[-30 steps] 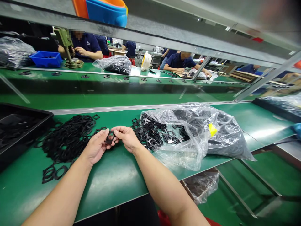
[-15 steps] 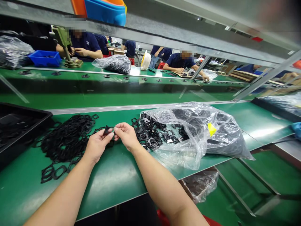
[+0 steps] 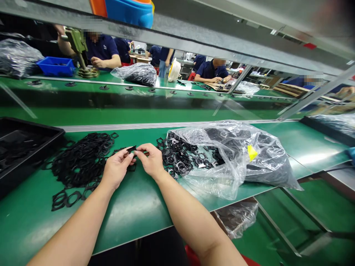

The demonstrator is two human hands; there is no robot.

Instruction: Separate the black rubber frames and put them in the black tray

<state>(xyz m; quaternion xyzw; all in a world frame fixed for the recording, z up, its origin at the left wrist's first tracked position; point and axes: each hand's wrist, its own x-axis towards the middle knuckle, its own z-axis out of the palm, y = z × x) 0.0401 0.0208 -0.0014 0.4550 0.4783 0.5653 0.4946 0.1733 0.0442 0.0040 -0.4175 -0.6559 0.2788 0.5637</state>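
Between my two hands is a small black plastic part (image 3: pixel 131 149), pinched at both ends above the green table. My left hand (image 3: pixel 118 166) is closed on its left side with thumb and fingers. On the right side, my right hand (image 3: pixel 149 159) grips it with thumb and fingertips. The fingers cover much of it, so its full shape is hidden. Left of my hands lies a heap of black ring-shaped frames (image 3: pixel 80 159). Close on the right, black plastic parts with silvery pieces (image 3: pixel 177 155) spill from the mouth of a clear plastic bag (image 3: pixel 235 159).
A black tray (image 3: pixel 52 138) with dark parts stands at the far left. Beyond a metal rail (image 3: pixel 138 126) runs a green conveyor (image 3: pixel 155 116) with spaced black parts. Co-workers sit behind it, near a blue bin (image 3: pixel 57 67). A metal shelf (image 3: pixel 177 40) hangs overhead.
The black part has been turned in my fingers and now lies flatter. My hands stay in nearly the same place. Across the conveyor, a co-worker has drawn an outstretched arm back.
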